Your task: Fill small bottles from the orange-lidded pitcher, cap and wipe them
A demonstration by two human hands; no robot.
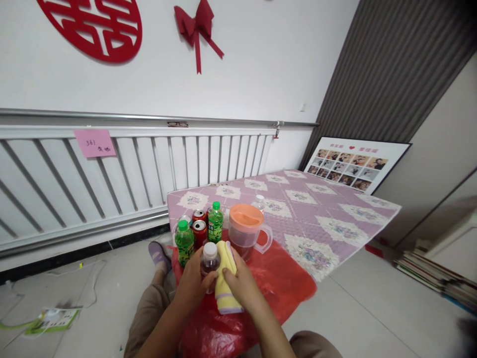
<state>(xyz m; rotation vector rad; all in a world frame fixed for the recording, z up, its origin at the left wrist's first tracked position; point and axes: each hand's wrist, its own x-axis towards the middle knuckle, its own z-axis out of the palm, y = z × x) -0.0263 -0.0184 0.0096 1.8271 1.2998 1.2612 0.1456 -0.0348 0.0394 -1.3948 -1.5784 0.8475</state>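
Bottle (210,264), white-capped, upright over red plastic sheet (278,278); L hand (194,276) curls fingers round it, prob. to steady it vs. yellow cloth (224,288), pinched in R hand (239,281) btwn thumb & fingers. Green-capped bottles (184,243) & cans (199,229) crowd L side; orange-lidded pitcher (240,236) stands just beyond cloth, limiting fwd travel. Most room: to R, over floral tablecloth (335,206); sheet overhangs its near edge.

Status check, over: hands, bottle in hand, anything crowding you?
Left hand gripping white-capped bottle. Right hand holding yellow cloth at its side. Orange-lidded pitcher close beyond cloth; green-capped bottles, red cans just beyond left hand.
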